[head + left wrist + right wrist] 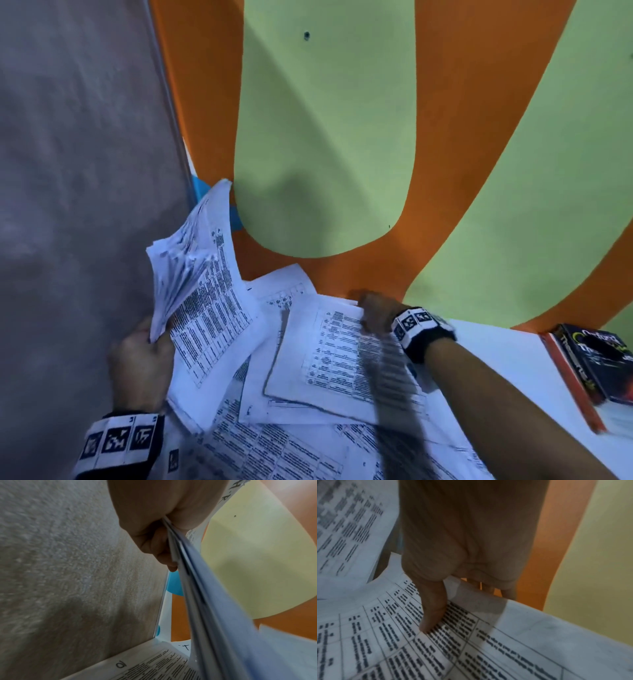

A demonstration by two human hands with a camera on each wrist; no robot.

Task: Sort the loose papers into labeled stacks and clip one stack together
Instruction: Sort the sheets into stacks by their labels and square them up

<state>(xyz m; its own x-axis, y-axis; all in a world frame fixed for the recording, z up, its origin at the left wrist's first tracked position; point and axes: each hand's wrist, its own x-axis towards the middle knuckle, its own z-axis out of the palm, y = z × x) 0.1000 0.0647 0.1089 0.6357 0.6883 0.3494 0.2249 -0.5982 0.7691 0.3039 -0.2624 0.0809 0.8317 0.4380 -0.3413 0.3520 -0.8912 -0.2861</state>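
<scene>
The left hand (142, 363) gripped a fanned sheaf of papers (195, 274), tilted up above it. The right hand (375, 310) pinched the far edge of a printed sheet (329, 359), thumb on top. Loose papers (274, 445) covered the white worktop (507, 363); a book (596, 366) lay right of that hand, before an orange-and-green wall (325, 137).

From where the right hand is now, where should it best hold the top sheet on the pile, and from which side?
Best at the far edge of the top sheet, where the right hand already pinches it: thumb on the printed face, fingers under the edge, which curls up there. Come from the wall side; its near part lies on other papers.
</scene>
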